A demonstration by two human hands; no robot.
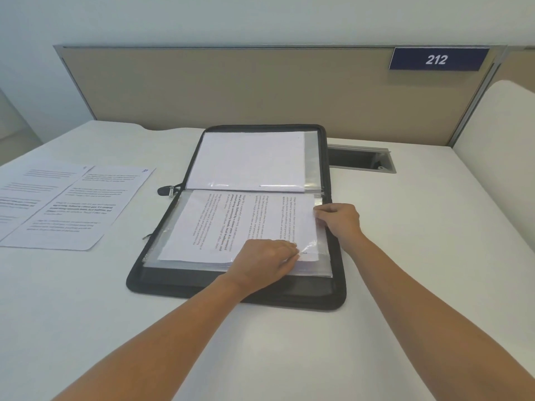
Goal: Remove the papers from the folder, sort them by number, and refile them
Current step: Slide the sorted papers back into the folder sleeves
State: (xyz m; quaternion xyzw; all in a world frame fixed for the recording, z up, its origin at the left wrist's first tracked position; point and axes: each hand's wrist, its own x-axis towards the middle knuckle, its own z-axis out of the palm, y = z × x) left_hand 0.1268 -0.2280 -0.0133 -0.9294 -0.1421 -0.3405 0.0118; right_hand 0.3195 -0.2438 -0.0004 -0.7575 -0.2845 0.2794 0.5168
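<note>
Black zip-round fabric folder (231,288) lies open flat on the white table (275,360), just in front of the beige partition panel (231,85). Its near half holds a clear plastic sleeve (321,266) with a white printed sheet (231,224) inside, the text running sideways. Its far half shows a second sleeve with a blank-looking white page (246,157).

The left hand (260,261) rests on the sheet's near right corner, fingertips curled and pinching the clear plastic sleeve at its right edge. The right hand (338,221) is at the folder's right side, fingers bent and pinching the right edge of the white printed sheet.

Well apart to the left, two loose printed pages (78,204) lie overlapping on the table. A blue sign reading 212 (437,59) sits on the partition, and a grey cable slot (359,157) lies just beside the folder's far right corner.
</note>
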